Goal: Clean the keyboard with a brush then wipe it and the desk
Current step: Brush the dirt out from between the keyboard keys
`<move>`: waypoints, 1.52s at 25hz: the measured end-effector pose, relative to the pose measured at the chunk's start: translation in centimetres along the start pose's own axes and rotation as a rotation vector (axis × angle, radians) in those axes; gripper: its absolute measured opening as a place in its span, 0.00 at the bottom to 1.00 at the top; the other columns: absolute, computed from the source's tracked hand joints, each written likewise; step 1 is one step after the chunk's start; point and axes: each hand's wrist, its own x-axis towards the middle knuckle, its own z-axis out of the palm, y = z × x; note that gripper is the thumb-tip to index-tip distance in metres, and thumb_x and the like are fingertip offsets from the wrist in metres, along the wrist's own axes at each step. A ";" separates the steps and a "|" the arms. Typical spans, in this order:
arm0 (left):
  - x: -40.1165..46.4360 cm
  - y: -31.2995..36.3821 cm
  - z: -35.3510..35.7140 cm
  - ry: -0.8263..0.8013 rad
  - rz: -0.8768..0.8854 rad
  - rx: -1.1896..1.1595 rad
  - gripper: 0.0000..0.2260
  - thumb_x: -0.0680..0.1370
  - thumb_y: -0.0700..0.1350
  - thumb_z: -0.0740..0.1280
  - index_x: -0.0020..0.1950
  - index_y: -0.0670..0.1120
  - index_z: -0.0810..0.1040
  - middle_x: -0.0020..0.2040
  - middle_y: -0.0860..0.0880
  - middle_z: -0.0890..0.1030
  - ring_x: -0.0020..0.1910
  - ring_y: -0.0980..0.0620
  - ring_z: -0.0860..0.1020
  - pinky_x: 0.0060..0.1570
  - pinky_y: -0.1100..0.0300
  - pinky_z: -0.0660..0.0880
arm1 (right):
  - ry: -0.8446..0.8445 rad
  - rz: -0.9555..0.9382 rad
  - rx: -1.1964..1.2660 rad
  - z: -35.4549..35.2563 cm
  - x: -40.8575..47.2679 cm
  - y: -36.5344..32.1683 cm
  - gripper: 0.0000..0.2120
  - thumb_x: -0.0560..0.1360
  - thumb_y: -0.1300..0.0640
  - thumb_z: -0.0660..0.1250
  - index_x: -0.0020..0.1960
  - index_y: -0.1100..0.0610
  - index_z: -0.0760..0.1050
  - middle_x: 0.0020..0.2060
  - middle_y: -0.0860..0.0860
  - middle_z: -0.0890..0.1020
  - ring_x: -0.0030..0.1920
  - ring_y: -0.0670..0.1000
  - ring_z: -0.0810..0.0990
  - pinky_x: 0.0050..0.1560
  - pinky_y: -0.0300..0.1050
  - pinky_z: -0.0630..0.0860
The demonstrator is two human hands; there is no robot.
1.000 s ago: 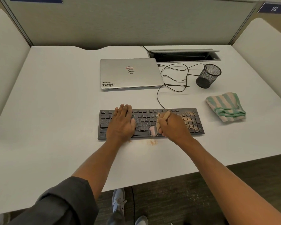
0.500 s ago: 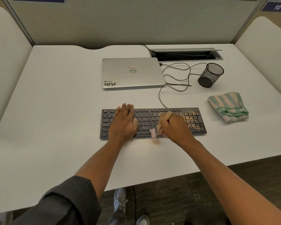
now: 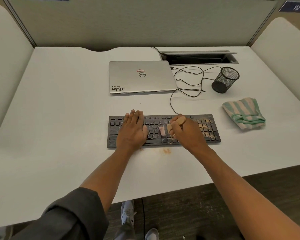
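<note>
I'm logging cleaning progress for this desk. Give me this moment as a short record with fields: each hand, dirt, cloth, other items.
left hand: flat on the keyboard, steadying it
right hand: grips the brush, pink bristles on the middle keys
dirt: brown crumbs on the keyboard's right end; small crumb pile on the desk at its front edge
cloth: striped cloth folded, untouched, right of the keyboard
other: closed laptop, mesh cup, black cable
</note>
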 end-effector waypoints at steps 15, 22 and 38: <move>-0.2 0.1 -0.6 -0.029 0.007 0.001 0.32 0.81 0.53 0.44 0.82 0.40 0.55 0.81 0.40 0.59 0.82 0.43 0.53 0.81 0.48 0.44 | 0.041 0.078 -0.027 0.6 -3.0 1.0 0.14 0.80 0.59 0.60 0.41 0.58 0.81 0.37 0.52 0.85 0.41 0.53 0.83 0.43 0.54 0.81; -0.1 0.0 -0.5 -0.025 0.017 -0.009 0.34 0.80 0.55 0.41 0.81 0.39 0.56 0.81 0.39 0.60 0.81 0.42 0.54 0.80 0.49 0.43 | 0.040 -0.156 0.155 3.1 -2.9 -0.6 0.12 0.81 0.61 0.65 0.62 0.52 0.82 0.51 0.38 0.83 0.52 0.34 0.79 0.54 0.32 0.74; 0.0 -0.3 -0.7 -0.051 0.041 -0.038 0.32 0.81 0.54 0.44 0.81 0.37 0.57 0.80 0.37 0.61 0.81 0.40 0.55 0.81 0.45 0.48 | 0.249 -0.123 -0.157 5.6 -2.6 2.3 0.22 0.74 0.72 0.67 0.64 0.55 0.80 0.47 0.53 0.83 0.46 0.54 0.78 0.44 0.49 0.76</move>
